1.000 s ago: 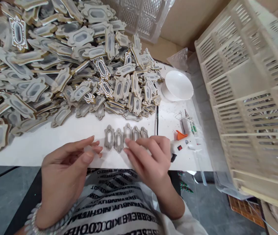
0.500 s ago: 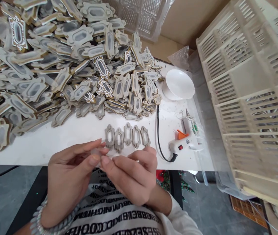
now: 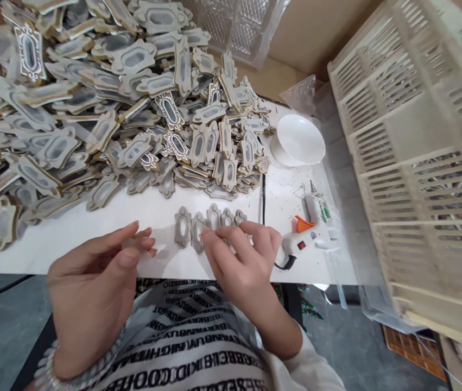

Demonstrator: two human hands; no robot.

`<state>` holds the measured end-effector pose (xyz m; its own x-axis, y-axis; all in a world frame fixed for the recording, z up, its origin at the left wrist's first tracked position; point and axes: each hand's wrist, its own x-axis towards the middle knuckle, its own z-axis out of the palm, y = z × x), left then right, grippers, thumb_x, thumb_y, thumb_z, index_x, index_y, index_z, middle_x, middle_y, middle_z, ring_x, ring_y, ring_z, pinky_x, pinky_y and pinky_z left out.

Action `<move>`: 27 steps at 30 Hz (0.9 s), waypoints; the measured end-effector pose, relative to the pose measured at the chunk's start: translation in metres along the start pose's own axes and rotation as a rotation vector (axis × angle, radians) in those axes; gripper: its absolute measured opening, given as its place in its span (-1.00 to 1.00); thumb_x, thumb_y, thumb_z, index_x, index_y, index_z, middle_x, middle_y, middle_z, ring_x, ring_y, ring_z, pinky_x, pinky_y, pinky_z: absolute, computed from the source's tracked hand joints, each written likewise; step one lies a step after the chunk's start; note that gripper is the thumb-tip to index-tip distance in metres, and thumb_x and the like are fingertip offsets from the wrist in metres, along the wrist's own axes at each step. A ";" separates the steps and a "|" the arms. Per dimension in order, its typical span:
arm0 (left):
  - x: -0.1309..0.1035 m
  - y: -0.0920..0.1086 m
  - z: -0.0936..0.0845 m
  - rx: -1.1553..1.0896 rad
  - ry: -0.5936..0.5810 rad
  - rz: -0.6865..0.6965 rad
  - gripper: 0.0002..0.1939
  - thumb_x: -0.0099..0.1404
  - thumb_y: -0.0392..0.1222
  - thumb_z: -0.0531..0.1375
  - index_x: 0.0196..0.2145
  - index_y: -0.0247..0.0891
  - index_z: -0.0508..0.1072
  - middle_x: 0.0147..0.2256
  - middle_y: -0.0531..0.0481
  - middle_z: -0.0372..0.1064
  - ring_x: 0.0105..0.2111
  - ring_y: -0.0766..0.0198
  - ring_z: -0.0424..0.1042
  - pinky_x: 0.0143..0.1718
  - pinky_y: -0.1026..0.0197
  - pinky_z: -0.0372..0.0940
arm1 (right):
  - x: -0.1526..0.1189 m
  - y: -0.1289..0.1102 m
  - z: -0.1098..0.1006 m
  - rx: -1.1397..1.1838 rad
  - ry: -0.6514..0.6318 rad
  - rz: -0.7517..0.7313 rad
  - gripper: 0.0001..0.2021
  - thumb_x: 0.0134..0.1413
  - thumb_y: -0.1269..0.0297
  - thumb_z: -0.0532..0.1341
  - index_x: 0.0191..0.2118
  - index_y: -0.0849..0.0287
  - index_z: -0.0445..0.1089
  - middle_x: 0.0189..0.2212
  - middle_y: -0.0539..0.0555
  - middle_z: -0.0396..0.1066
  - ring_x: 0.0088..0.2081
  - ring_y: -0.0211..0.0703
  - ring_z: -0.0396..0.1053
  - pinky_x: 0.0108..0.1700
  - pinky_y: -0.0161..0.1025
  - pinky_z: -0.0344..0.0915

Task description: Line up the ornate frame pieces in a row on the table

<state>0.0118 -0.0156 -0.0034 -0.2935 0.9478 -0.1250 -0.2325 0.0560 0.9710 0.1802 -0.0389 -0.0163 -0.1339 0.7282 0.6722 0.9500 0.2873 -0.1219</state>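
Observation:
Several small grey frame pieces [image 3: 182, 227] stand side by side in a row on the white table [image 3: 71, 239]. My right hand [image 3: 242, 260] reaches over this row, its fingertips at the second piece [image 3: 198, 239] from the left; its curled fingers cover parts of the pieces to the right. Left of the row, my left hand [image 3: 96, 282] is raised just above the table edge, thumb and fingers bent around something pale and translucent that is hard to make out. Behind the row lies a large pile of grey and gold frames [image 3: 133, 103], a few showing white patterned fronts.
To the right are a white bowl [image 3: 301, 139] and a white glue gun [image 3: 302, 243] with an orange trigger and black cable. A cream slatted crate [image 3: 413, 130] stands at the far right. Clear plastic trays [image 3: 242, 27] lie at the back.
My hands have moved apart. The left went left with the pale thing; the right moved right and up over the row of pieces.

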 end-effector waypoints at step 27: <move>-0.006 0.006 0.001 0.044 -0.211 -0.069 -0.70 -0.06 0.13 0.57 -0.37 0.08 0.69 -0.46 0.08 0.62 -0.50 0.34 0.61 -0.34 0.46 0.53 | 0.006 -0.022 -0.011 0.302 0.130 -0.106 -0.87 0.29 0.38 0.31 -0.19 0.11 0.66 -0.36 -0.01 0.49 -0.32 -0.23 0.23 -0.31 -0.17 0.15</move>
<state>0.0130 -0.0206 0.0029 -0.0770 0.9856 -0.1503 -0.2030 0.1321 0.9702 0.1614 -0.0482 -0.0015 -0.1720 0.6043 0.7779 0.8040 0.5425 -0.2437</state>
